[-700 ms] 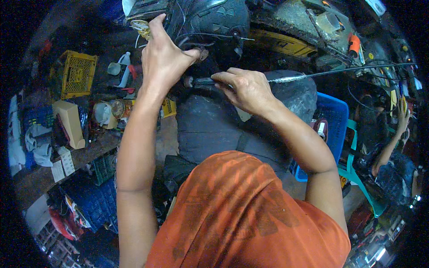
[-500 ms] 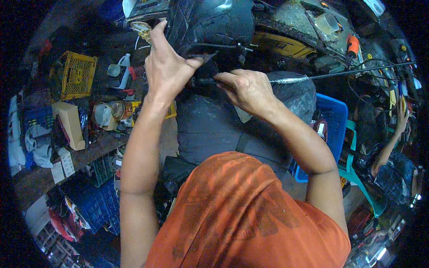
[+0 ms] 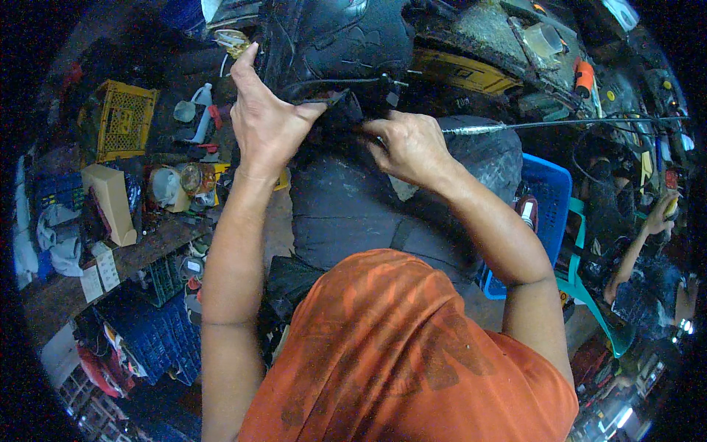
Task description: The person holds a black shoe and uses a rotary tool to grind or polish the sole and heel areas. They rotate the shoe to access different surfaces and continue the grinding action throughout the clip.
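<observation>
My left hand [image 3: 269,136] is at the upper middle, index finger stretched up and thumb pressed against a dark, stiff-looking piece [image 3: 339,104]; its other fingers are hidden. My right hand [image 3: 416,146] is closed just right of that piece, fingertips curled in and partly blurred; what they grip is hidden in shadow. A long thin dark rod [image 3: 560,123] with a silvery wrapped section runs right from behind this hand. Below both hands are my dark-clothed legs [image 3: 346,210]. Just beyond them is a black, creased, leather-like item [image 3: 353,44].
On the left are a yellow crate [image 3: 129,121], a white jug [image 3: 200,110] and a cardboard box [image 3: 109,202]. A blue basket [image 3: 549,214] and green chair [image 3: 589,295] stand right. A worn bench [image 3: 479,44] holds an orange bottle [image 3: 583,78]. Another person's hand [image 3: 660,214] works at far right.
My left hand has shifted slightly down and left, and more of the dark piece shows by its thumb. My right hand has barely moved. The other person's hand is lower.
</observation>
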Available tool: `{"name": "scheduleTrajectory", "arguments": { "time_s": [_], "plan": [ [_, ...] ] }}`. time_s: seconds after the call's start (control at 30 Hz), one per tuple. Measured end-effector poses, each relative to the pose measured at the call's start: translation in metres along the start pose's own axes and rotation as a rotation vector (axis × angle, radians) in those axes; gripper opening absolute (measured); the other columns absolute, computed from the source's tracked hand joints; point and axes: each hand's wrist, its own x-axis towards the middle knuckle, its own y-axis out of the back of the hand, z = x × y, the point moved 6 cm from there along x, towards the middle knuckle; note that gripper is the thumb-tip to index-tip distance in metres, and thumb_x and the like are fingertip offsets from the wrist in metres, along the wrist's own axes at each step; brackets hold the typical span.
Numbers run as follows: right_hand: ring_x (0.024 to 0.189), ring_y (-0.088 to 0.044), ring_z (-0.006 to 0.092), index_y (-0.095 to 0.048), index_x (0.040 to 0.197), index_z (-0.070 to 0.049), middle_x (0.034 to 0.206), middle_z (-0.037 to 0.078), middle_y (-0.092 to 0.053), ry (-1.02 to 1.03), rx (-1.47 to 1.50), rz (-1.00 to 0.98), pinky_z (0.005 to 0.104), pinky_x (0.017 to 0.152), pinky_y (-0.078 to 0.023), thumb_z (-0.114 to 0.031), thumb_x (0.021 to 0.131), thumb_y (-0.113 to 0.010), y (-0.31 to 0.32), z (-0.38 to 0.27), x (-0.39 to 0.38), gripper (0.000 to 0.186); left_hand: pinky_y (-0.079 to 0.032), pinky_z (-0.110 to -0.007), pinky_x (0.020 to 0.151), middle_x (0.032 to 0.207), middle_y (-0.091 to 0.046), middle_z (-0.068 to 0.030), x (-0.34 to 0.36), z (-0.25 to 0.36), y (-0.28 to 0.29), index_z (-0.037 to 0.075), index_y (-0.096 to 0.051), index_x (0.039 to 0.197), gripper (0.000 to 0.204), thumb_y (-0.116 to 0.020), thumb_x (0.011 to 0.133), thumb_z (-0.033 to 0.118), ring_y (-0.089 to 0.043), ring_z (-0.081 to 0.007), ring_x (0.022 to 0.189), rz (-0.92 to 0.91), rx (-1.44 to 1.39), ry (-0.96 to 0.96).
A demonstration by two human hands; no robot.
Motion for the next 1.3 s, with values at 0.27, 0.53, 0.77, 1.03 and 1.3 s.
{"name": "scheduleTrajectory", "arguments": {
  "time_s": [0.27,0.53,0.77,1.03,1.3],
  "plan": [
    [0.086,-0.076,0.0366,-0.080,0.116,-0.016,0.095,0.019,-0.077,-0.050,0.104,-0.014,0.0510,0.075,-0.062,-0.037,0.095,-0.070,-0.009,0.004,0.002,0.031,-0.055,-0.054,0.100,0.127,-0.065,-0.0346,0.004,0.001,-0.003,0.006,-0.030,0.151,0.114,-0.097,0.061,0.023,-0.068,-0.0534,0.113,0.009,0.053,-0.012],
    [0.088,-0.076,0.0361,-0.081,0.114,-0.017,0.097,0.016,-0.078,-0.055,0.113,0.011,0.0502,0.076,-0.062,-0.039,0.096,-0.069,-0.009,0.007,0.004,0.031,-0.054,-0.053,0.102,0.126,-0.065,-0.0362,0.005,-0.003,0.002,0.005,-0.030,0.151,0.110,-0.095,0.064,0.025,-0.067,-0.0532,0.115,0.009,0.039,0.016],
    [0.087,-0.076,0.0358,-0.081,0.113,-0.018,0.095,0.015,-0.077,-0.022,0.151,0.063,0.0497,0.077,-0.062,-0.039,0.096,-0.069,-0.007,0.006,0.001,0.030,-0.053,-0.051,0.103,0.128,-0.065,-0.0344,0.008,-0.003,-0.002,0.006,-0.031,0.152,0.112,-0.095,0.063,0.027,-0.067,-0.0507,0.116,0.011,0.061,0.037],
    [0.089,-0.076,0.0359,-0.081,0.114,-0.017,0.098,0.015,-0.078,-0.037,0.177,0.079,0.0502,0.077,-0.062,-0.039,0.096,-0.070,-0.007,0.006,0.002,0.030,-0.051,-0.048,0.109,0.135,-0.064,-0.0298,0.009,-0.008,0.000,0.006,-0.032,0.154,0.114,-0.096,0.062,0.025,-0.066,-0.0447,0.124,-0.031,0.042,0.138],
    [0.088,-0.076,0.0367,-0.080,0.114,-0.018,0.098,0.014,-0.077,-0.047,0.149,0.063,0.0509,0.077,-0.062,-0.038,0.096,-0.069,-0.007,0.007,0.003,0.029,-0.052,-0.052,0.104,0.128,-0.065,-0.0347,0.008,-0.006,0.002,0.006,-0.031,0.152,0.111,-0.094,0.064,0.027,-0.067,-0.0516,0.116,0.004,0.066,0.060]
  ]
}}
